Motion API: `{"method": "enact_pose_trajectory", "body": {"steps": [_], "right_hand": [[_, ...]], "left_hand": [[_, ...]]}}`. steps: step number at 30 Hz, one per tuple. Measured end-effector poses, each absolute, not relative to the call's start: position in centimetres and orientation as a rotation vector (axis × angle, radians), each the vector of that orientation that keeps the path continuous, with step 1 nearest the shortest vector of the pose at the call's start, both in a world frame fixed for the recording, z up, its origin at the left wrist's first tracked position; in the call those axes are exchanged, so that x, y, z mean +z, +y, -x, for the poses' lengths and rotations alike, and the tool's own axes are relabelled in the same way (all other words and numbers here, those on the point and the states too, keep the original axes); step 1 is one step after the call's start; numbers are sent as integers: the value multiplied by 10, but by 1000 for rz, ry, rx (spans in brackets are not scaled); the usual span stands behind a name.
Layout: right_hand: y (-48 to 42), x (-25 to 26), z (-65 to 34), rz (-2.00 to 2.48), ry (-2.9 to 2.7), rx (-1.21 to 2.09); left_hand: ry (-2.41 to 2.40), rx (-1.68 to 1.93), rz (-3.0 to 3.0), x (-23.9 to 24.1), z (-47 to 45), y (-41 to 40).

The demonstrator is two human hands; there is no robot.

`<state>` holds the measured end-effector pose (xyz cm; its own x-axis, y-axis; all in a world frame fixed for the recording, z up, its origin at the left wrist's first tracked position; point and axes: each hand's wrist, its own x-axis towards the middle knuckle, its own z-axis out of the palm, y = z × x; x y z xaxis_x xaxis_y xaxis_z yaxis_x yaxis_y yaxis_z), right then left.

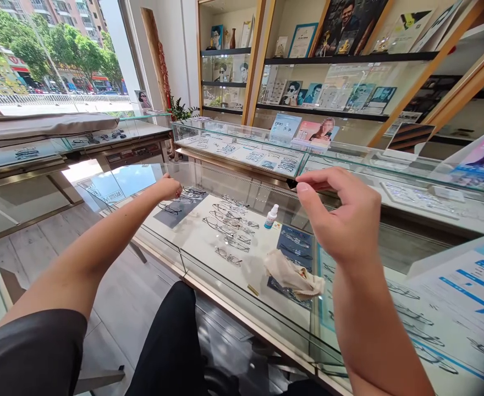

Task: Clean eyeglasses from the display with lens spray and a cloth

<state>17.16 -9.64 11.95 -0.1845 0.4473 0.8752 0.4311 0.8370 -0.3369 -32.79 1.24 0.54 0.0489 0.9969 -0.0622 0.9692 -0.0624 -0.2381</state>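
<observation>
Glass case lid (234, 181) — left hand (168, 188) and right hand (343, 217) each pinch its far edge, one per end, likely for level balance — eyeglass frames (229, 225) beneath; spray bottle (271, 216) and cloth (293, 275) to their right.

Left hand (168, 188) and right hand (345, 217) grip the glass pane (242, 190) — eyeglasses (229, 226) lie beyond.

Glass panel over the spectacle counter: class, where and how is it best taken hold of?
Grip the glass panel by its top edge, pinched near both ends from the near side, as the left hand and right hand do here. It is wide and thin, with spectacles beneath, so two wide-set hands probably stop it twisting or slipping.
</observation>
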Motion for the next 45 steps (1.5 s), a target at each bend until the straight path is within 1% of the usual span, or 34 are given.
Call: {"method": "enact_pose_trajectory", "body": {"steps": [10, 17, 23, 30, 45], "right_hand": [[-97, 121, -173, 657, -1810, -17], [-99, 124, -175, 659, -1809, -33], [-100, 127, -179, 660, -1794, -41], [-101, 128, -180, 662, -1792, -46], [-102, 130, -180, 687, -1793, -64]], "left_hand": [[-2041, 372, 2118, -5, 339, 17], [-2042, 388, 2107, -5, 339, 17], [-2008, 244, 2075, 2, 329, 22], [-1984, 148, 2136, -5, 313, 38], [-1906, 261, 2171, -20, 313, 52]]}}
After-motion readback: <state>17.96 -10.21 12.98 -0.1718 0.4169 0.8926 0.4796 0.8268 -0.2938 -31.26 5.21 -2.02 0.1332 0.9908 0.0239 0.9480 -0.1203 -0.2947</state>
